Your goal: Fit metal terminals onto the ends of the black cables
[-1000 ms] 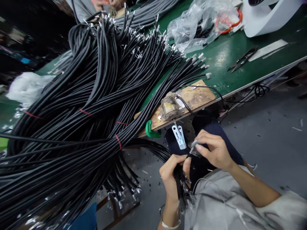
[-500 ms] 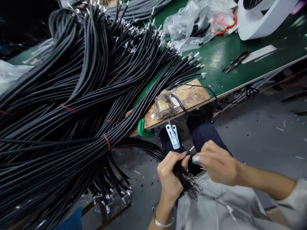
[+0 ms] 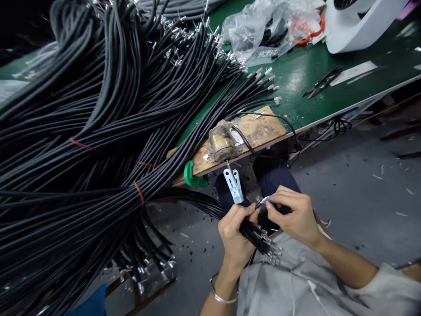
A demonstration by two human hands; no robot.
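My left hand (image 3: 236, 232) is closed round a bundle of black cables (image 3: 255, 237) whose stripped, silvery ends stick out past the palm. Between its thumb and forefinger one cable points up, with frayed bare strands (image 3: 259, 200) at its tip. My right hand (image 3: 292, 213) pinches at that silvery end, thumb and forefinger pressed together. Just above the hands, a light blue clothespin (image 3: 233, 186) hangs on the shaft of a small motor (image 3: 222, 142) wrapped in clear material. That motor sits on a wooden board (image 3: 263, 131).
A large heap of black cables (image 3: 108, 109) covers the left side, bound with red ties. On the green table (image 3: 296, 81) lie thread snips (image 3: 322, 82), orange-handled scissors (image 3: 307, 30) and a plastic bag (image 3: 253, 30). A green clamp (image 3: 194, 175) grips the board's edge.
My right hand has moved from beside the cable up to its tip and now pinches there. The bare strands look spread out. The view has shifted slightly.
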